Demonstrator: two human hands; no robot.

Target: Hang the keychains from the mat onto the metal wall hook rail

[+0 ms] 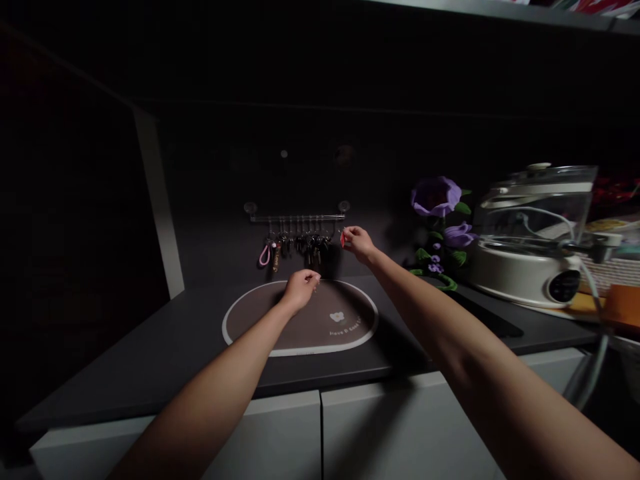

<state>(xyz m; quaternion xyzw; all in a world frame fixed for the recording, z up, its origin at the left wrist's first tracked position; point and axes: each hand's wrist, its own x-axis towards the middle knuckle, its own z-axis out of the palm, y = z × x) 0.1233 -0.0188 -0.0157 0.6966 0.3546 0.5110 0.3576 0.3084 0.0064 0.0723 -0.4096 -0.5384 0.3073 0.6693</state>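
Observation:
My right hand (359,241) is raised near the right end of a clear wall rail (300,218), its fingers pinched on a small red tag (343,239). Several keys (314,248) hang from the rail's hooks, along with a pink strap loop (265,255) and a brown strap (277,257). Lower down, my left hand (300,291) is closed over an oval brown mat (260,327), thumb and fingers together. Whatever it grips, if anything, is too small to make out.
The mat lies on a dark counter (165,360) above white cabinet doors (280,433). At the right stand purple artificial flowers (436,197) and a white appliance with a clear cover (520,270). A shelf edge (500,15) runs overhead. A side panel (155,200) rises at left.

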